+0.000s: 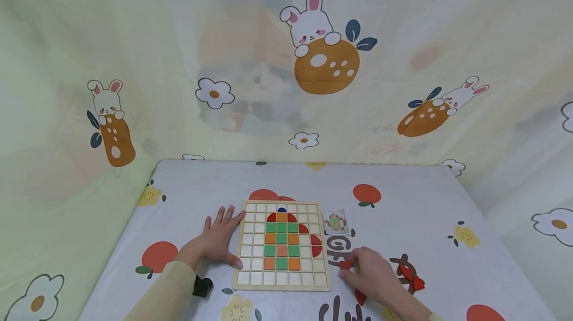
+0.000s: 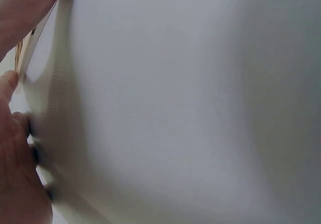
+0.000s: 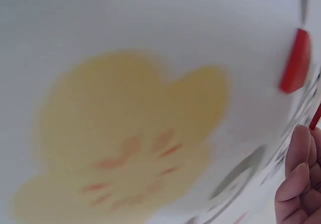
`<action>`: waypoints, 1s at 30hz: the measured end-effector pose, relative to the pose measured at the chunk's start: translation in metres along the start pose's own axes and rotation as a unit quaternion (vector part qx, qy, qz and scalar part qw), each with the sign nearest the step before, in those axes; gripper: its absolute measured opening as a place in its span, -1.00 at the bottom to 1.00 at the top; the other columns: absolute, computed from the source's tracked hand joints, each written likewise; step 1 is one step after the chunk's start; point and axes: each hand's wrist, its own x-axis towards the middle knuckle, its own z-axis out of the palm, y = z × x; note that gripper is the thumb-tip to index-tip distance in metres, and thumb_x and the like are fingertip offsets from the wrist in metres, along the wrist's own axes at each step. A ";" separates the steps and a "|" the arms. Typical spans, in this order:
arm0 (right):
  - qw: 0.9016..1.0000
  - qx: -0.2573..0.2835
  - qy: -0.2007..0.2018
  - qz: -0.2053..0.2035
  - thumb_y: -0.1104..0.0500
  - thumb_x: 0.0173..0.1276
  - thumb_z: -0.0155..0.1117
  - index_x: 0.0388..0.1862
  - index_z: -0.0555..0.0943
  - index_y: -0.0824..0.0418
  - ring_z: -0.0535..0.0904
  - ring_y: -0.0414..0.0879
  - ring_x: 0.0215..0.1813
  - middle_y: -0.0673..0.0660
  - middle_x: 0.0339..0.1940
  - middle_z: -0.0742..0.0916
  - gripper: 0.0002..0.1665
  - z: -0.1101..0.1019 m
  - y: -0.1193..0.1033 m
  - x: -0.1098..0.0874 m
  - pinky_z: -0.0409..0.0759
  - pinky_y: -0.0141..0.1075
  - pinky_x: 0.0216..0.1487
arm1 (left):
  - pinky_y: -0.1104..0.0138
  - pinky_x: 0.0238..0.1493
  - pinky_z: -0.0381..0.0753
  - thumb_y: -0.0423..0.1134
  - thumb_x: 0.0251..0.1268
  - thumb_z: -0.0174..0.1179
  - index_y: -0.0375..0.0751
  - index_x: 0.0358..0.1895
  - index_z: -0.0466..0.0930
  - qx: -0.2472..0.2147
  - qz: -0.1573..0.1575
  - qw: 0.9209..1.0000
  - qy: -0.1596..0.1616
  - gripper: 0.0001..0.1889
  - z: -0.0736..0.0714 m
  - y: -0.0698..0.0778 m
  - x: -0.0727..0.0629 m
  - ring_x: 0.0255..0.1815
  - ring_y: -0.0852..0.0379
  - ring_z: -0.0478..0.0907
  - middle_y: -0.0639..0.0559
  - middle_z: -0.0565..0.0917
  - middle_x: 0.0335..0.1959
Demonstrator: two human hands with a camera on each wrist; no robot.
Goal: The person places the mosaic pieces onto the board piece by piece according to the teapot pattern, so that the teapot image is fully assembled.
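Note:
A square wooden grid board [image 1: 282, 287] lies on the table, its cells holding green, orange and red pieces and one blue piece [image 1: 281, 210] at the top. My left hand [image 1: 218, 241] rests at the board's left side, fingers spread, with thumb and fingertips at the frame. To the right of the board, my right hand [image 1: 373, 273] pinches a small red piece [image 1: 345, 265] between thumb and fingers. In the right wrist view only the edge of this red piece shows above the fingertips. Another red piece [image 3: 296, 61] lies on the cloth near that hand.
A small picture card [image 1: 335, 222] lies beside the board's upper right corner. More red pieces [image 1: 418, 283] lie right of my right hand. A black object [image 1: 203, 287] sits by my left wrist. A printed cloth [image 1: 416, 201] covers the table, with a patterned curtain [image 1: 250, 161] behind.

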 end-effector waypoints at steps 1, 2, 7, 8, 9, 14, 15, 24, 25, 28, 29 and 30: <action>1.000 0.003 0.001 -0.009 -0.02 0.11 0.63 -0.21 0.75 0.21 0.46 -0.15 -0.38 0.02 -0.43 0.60 -0.60 0.000 -0.004 0.001 0.54 -0.32 -0.39 | -0.36 0.59 -0.37 0.17 -0.33 0.68 0.04 0.67 0.00 -0.001 0.000 1.000 0.001 0.39 0.000 0.000 0.000 0.72 -0.31 -0.39 -0.20 -0.14 0.72; 1.000 0.005 0.001 -0.018 -0.02 0.11 0.63 -0.22 0.75 0.20 0.46 -0.15 -0.36 0.01 -0.41 0.62 -0.61 0.001 -0.008 0.001 0.57 -0.31 -0.36 | -0.36 0.59 -0.37 0.17 -0.33 0.68 0.03 0.67 0.00 -0.003 0.001 1.000 0.001 0.39 0.000 0.000 0.000 0.72 -0.31 -0.39 -0.20 -0.14 0.72; 0.998 0.012 0.000 -0.060 -0.05 0.09 0.65 -0.26 0.75 0.16 0.45 -0.16 -0.37 -0.02 -0.44 0.60 -0.62 0.007 -0.030 0.003 0.48 -0.32 -0.38 | -0.36 0.59 -0.38 0.17 -0.33 0.68 0.03 0.67 0.00 -0.004 0.003 1.000 0.001 0.39 0.001 -0.002 0.000 0.72 -0.31 -0.39 -0.20 -0.14 0.72; 0.998 0.012 0.000 -0.068 -0.05 0.09 0.64 -0.27 0.75 0.16 0.43 -0.16 -0.39 -0.01 -0.48 0.57 -0.62 0.008 -0.033 0.003 0.43 -0.33 -0.41 | -0.36 0.59 -0.38 0.17 -0.33 0.68 0.03 0.67 0.00 -0.004 0.003 1.000 0.001 0.39 0.001 -0.002 0.000 0.72 -0.31 -0.39 -0.19 -0.14 0.72; 0.997 0.011 0.000 -0.076 -0.05 0.09 0.64 -0.27 0.75 0.16 0.42 -0.17 -0.40 -0.02 -0.50 0.55 -0.62 0.010 -0.037 0.003 0.38 -0.34 -0.44 | -0.36 0.59 -0.38 0.17 -0.33 0.68 0.04 0.67 0.00 -0.003 0.003 1.000 0.001 0.38 0.001 -0.002 0.000 0.72 -0.30 -0.40 -0.19 -0.14 0.72; 0.993 0.006 -0.005 -0.121 -0.03 0.10 0.63 -0.27 0.74 0.19 0.38 -0.17 -0.44 -0.03 -0.54 0.51 -0.63 0.016 -0.050 0.005 0.29 -0.36 -0.47 | -0.36 0.59 -0.39 0.17 -0.33 0.68 0.05 0.67 0.00 -0.002 0.002 1.000 0.002 0.38 0.002 -0.003 0.001 0.72 -0.30 -0.40 -0.19 -0.14 0.72; 0.992 0.005 -0.007 -0.126 -0.02 0.10 0.63 -0.27 0.73 0.19 0.38 -0.17 -0.43 -0.03 -0.53 0.51 -0.62 0.017 -0.052 0.005 0.29 -0.36 -0.46 | -0.36 0.59 -0.39 0.18 -0.34 0.68 0.05 0.67 0.01 -0.002 0.002 1.000 0.003 0.39 0.002 -0.003 0.001 0.72 -0.30 -0.40 -0.18 -0.14 0.72; 0.993 -0.009 -0.011 -0.118 -0.07 0.09 0.64 -0.37 0.67 0.17 0.39 -0.16 -0.43 -0.03 -0.49 0.53 -0.61 0.024 -0.064 0.007 0.36 -0.36 -0.44 | -0.35 0.59 -0.39 0.18 -0.33 0.68 0.07 0.67 -0.01 0.000 0.001 1.000 0.001 0.39 0.003 -0.004 0.003 0.72 -0.29 -0.41 -0.17 -0.15 0.72; 0.993 -0.010 -0.011 -0.117 -0.07 0.10 0.64 -0.36 0.67 0.17 0.39 -0.16 -0.43 -0.03 -0.49 0.53 -0.60 0.024 -0.065 0.007 0.36 -0.36 -0.44 | -0.35 0.59 -0.39 0.18 -0.34 0.68 0.06 0.67 -0.01 0.002 0.001 1.000 0.001 0.39 0.003 -0.004 0.003 0.72 -0.28 -0.41 -0.18 -0.14 0.72; 0.993 -0.013 -0.008 -0.113 -0.08 0.10 0.63 -0.32 0.67 0.17 0.39 -0.16 -0.43 -0.02 -0.47 0.53 -0.58 0.026 -0.066 0.009 0.35 -0.35 -0.45 | -0.35 0.59 -0.39 0.18 -0.34 0.68 0.06 0.67 0.00 0.002 0.000 1.000 0.001 0.39 0.003 -0.004 0.003 0.72 -0.29 -0.40 -0.18 -0.14 0.72; 0.994 -0.014 -0.007 -0.112 -0.08 0.11 0.63 -0.30 0.67 0.18 0.39 -0.16 -0.43 -0.02 -0.47 0.53 -0.58 0.027 -0.066 0.009 0.34 -0.35 -0.45 | -0.35 0.59 -0.39 0.18 -0.34 0.68 0.06 0.67 0.00 0.001 -0.001 1.000 0.001 0.39 0.003 -0.004 0.003 0.72 -0.29 -0.40 -0.18 -0.14 0.72; 0.993 -0.016 -0.005 -0.113 -0.09 0.11 0.63 -0.29 0.67 0.18 0.39 -0.16 -0.43 -0.02 -0.46 0.53 -0.57 0.027 -0.067 0.010 0.34 -0.35 -0.45 | -0.35 0.59 -0.39 0.18 -0.34 0.68 0.06 0.67 0.00 0.000 -0.002 1.000 0.001 0.39 0.003 -0.004 0.003 0.72 -0.29 -0.40 -0.18 -0.14 0.72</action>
